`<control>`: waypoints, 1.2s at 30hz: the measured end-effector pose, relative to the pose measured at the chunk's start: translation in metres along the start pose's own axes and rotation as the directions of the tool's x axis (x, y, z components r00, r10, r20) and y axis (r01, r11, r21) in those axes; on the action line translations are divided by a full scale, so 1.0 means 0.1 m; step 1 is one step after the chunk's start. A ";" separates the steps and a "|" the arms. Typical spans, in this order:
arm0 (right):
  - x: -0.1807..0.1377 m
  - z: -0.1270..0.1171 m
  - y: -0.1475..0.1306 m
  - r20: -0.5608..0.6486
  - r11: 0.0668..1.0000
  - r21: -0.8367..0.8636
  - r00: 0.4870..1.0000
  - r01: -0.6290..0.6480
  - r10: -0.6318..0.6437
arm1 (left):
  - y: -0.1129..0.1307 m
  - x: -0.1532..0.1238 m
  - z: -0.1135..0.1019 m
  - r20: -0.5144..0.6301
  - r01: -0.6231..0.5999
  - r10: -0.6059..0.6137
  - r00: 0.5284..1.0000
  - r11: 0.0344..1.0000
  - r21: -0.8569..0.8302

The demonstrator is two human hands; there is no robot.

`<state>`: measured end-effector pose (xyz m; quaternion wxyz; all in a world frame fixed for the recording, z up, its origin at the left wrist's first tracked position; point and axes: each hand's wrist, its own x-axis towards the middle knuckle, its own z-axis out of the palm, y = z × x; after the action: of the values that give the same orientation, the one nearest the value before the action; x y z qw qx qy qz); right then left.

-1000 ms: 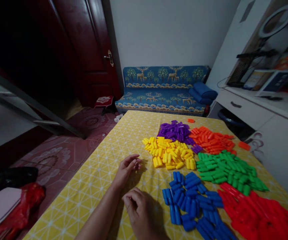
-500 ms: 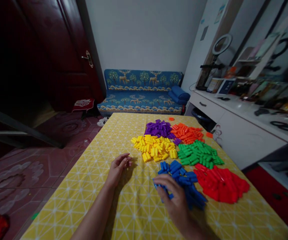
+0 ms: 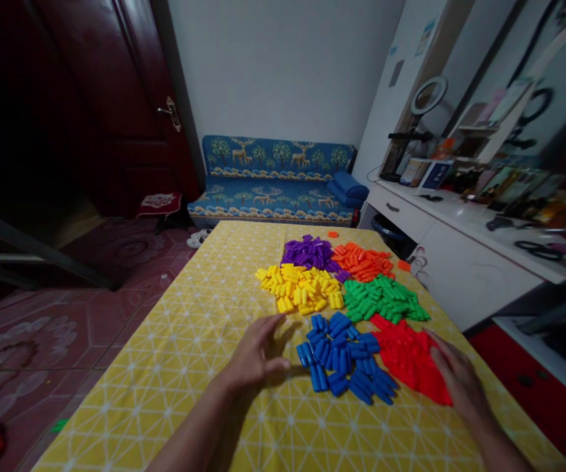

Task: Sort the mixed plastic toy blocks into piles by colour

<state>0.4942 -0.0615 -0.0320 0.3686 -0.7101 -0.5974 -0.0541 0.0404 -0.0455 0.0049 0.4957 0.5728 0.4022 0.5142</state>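
Observation:
Sorted heaps of small plastic pieces lie on a yellow patterned tablecloth: purple, orange, yellow, green, blue and red. My left hand lies flat on the cloth just left of the blue heap, fingers stretched out. My right hand rests open at the right edge of the red heap, fingers touching it. Neither hand holds a piece.
A blue patterned sofa stands beyond the table's far end, with a dark red door to its left. A white counter crowded with a ring light and clutter runs along the right. Tiled floor lies to the left.
My right hand left the blue heap and moved right to the edge of the red heap. My left hand opened, flattened and slid toward the blue heap. The view shifted slightly.

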 end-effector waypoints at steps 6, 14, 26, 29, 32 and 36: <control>-0.41 0.14 -0.68 0.151 0.988 0.088 0.979 0.125 -0.137 | -0.08 -0.25 0.41 0.314 -0.296 0.148 0.938 0.814 0.500; -0.55 0.46 -1.79 0.213 0.967 0.168 0.951 0.190 -0.224 | -0.11 -0.26 0.36 0.303 -0.361 0.231 0.925 0.783 0.507; -0.60 0.76 -2.69 0.266 0.948 0.307 0.948 0.086 -0.172 | -0.11 -0.13 -0.19 0.087 -0.199 0.181 0.980 0.936 0.290; -0.60 0.77 -2.88 0.320 0.897 0.424 0.906 0.125 -0.277 | -0.17 -0.08 -0.27 -0.076 -0.176 0.216 0.973 0.919 0.352; -0.54 0.77 -2.97 0.385 0.807 0.562 0.806 0.183 -0.450 | -0.22 -0.05 -0.34 -0.207 -0.138 0.233 0.950 0.910 0.391; -0.17 0.76 -2.67 0.220 0.699 0.676 0.840 0.236 -0.496 | -0.30 0.00 -0.36 -0.312 -0.056 0.203 0.928 0.905 0.421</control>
<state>0.2245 -0.0265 0.0266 0.4383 -0.4067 -0.7725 0.2137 0.0060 -0.0343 -0.0258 0.2512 0.5884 0.5417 0.5452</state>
